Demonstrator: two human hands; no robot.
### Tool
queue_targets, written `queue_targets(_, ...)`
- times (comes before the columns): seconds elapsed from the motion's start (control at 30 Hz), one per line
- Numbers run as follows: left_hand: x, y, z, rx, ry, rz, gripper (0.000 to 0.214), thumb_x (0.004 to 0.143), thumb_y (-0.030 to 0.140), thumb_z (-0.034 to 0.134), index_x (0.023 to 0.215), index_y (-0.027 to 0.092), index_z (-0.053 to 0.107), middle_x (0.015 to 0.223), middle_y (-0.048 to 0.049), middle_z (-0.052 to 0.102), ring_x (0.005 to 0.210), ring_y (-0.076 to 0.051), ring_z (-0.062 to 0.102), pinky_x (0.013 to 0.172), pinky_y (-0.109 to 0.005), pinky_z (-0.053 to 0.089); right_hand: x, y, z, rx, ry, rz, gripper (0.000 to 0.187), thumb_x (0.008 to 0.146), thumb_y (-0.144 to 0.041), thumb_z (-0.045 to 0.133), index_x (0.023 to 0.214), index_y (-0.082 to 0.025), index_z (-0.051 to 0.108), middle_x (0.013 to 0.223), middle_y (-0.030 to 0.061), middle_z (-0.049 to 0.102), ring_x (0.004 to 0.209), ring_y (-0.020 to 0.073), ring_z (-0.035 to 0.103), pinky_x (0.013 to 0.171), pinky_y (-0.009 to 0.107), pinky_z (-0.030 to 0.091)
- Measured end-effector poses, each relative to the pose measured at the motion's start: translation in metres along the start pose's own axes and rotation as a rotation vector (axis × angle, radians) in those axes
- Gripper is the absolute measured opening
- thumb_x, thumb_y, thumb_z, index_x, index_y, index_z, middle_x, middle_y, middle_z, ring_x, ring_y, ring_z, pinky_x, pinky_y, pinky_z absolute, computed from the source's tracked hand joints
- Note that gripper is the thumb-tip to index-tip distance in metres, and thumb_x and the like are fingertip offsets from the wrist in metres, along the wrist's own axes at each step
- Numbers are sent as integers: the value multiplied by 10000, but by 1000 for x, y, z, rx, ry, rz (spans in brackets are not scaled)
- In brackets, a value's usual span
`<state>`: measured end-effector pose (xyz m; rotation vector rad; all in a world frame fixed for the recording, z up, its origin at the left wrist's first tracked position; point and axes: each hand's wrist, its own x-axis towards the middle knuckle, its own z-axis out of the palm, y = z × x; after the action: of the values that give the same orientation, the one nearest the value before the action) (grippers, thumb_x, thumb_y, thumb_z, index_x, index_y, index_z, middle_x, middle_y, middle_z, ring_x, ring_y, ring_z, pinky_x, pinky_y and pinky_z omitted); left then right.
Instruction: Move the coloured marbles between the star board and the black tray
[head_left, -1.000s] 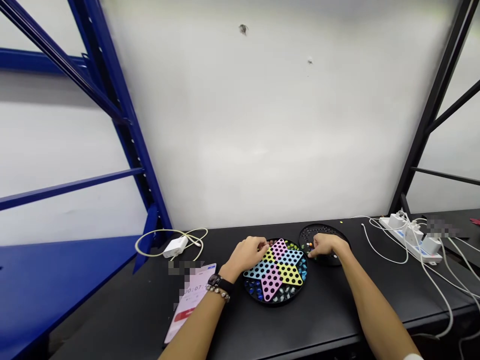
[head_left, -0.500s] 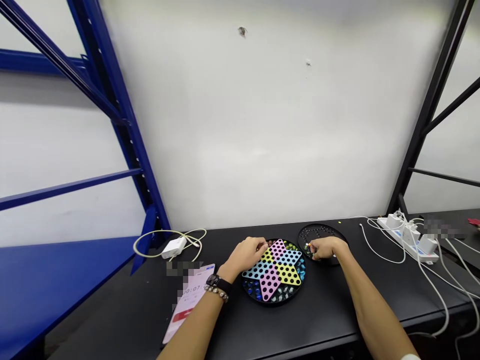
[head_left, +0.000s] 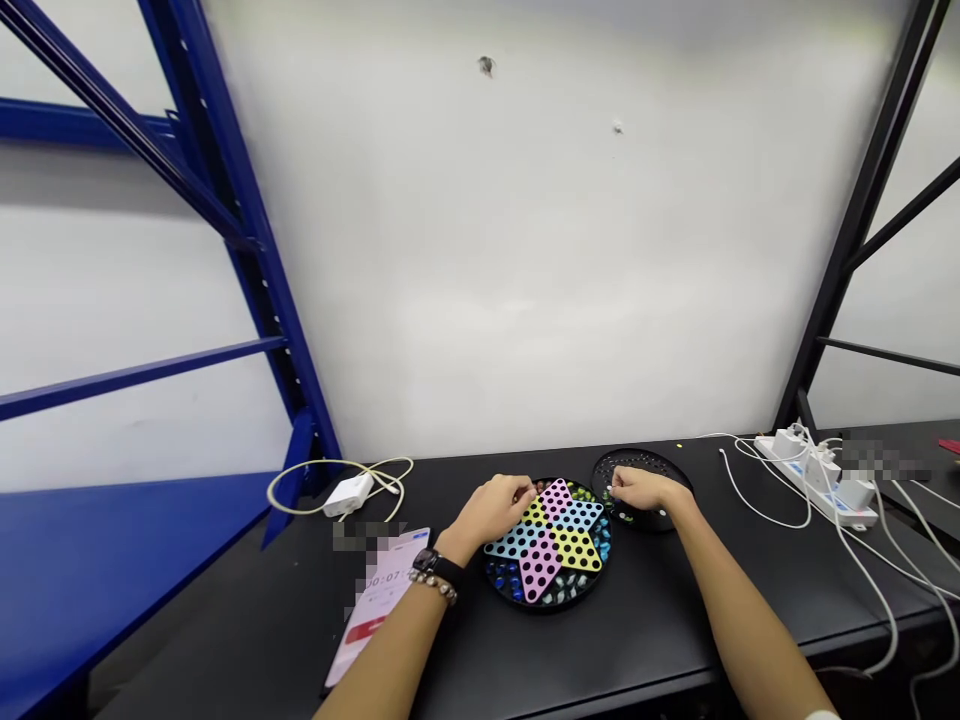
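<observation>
A round Chinese checkers board (head_left: 559,535) with a pink, yellow and blue star lies on the black table, with coloured marbles in the pockets around its rim. My left hand (head_left: 495,510) rests over the board's upper left side, fingers curled together; whatever they may hold is hidden. To the right is a round black perforated tray (head_left: 679,480) with a few small marbles (head_left: 626,518) in it. Over its left part is my right hand (head_left: 641,488), fingertips pinched together. Anything between those fingertips is too small to make out.
A phone (head_left: 382,600) showing a timer lies left of the board. Behind it sits a white charger (head_left: 349,495) with a coiled cable. At the right, a power strip (head_left: 821,480) trails several white cables. Blue shelving (head_left: 247,250) stands at the left, before a white wall.
My right hand has shifted slightly left and up over the black tray, uncovering some marbles. The tray has moved a little left. My left hand stays in place on the board.
</observation>
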<state>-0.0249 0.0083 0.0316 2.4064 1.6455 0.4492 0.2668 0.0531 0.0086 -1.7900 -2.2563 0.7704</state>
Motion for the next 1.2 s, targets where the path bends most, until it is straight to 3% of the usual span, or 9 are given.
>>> queue_targets(0.1, 0, 0, 1, 5, 4, -4, 331, 932, 392, 398, 817, 232, 663, 796, -20, 691, 743, -179, 632, 616, -247, 370, -3, -13, 14, -142, -32, -72, 109, 863, -265, 501, 938, -199, 543, 905, 62, 653, 787, 192, 596, 654, 262, 370)
queue_targets(0.23, -1, 0, 3, 8, -6, -2, 312, 933, 377, 407, 826, 232, 662, 790, -10, 688, 718, -169, 625, 604, -247, 362, -16, -23, 38, -296, 107, -74, 208, 920, -238, 387, 1068, -165, 514, 1028, 142, 623, 882, 254, 623, 698, 310, 375)
queue_targets(0.43, 0, -2, 6, 11, 20, 32, 321, 936, 389, 402, 799, 232, 647, 785, -15, 688, 695, -170, 608, 592, -247, 346, -27, -21, 58, -287, 352, -81, 287, 997, -354, 253, 1007, -194, 492, 1078, 102, 556, 817, 193, 618, 666, 287, 362)
queue_targets(0.63, 0, 1, 5, 2, 28, 14, 327, 927, 394, 389, 839, 244, 666, 822, -19, 693, 715, -169, 610, 605, -248, 350, -26, -24, 53, -228, 327, -93, 231, 975, -346, 322, 1069, -208, 482, 1086, 68, 573, 901, 200, 609, 721, 287, 367)
queue_targets(0.9, 0, 1, 6, -6, 54, 24, 323, 920, 383, 398, 824, 250, 676, 801, -12, 697, 698, -170, 611, 610, -247, 359, -21, -23, 47, -304, 262, -112, 484, 979, -439, 293, 1410, -234, 373, 1257, 127, 501, 920, 225, 632, 763, 320, 391)
queue_targets(1.07, -1, 2, 6, -2, 68, 36, 312, 921, 356, 409, 825, 240, 683, 796, -15, 706, 700, -175, 618, 598, -242, 348, -17, -23, 48, -303, 290, -105, 387, 984, -429, 298, 1186, -227, 558, 1148, 88, 558, 852, 195, 622, 739, 302, 382)
queue_targets(1.2, 0, 0, 7, -16, 71, 40, 310, 917, 368, 419, 815, 242, 683, 797, -16, 710, 688, -168, 617, 591, -241, 348, -18, -23, 53, -307, 342, -118, 351, 998, -393, 298, 983, -220, 602, 989, 45, 622, 851, 175, 611, 719, 270, 362)
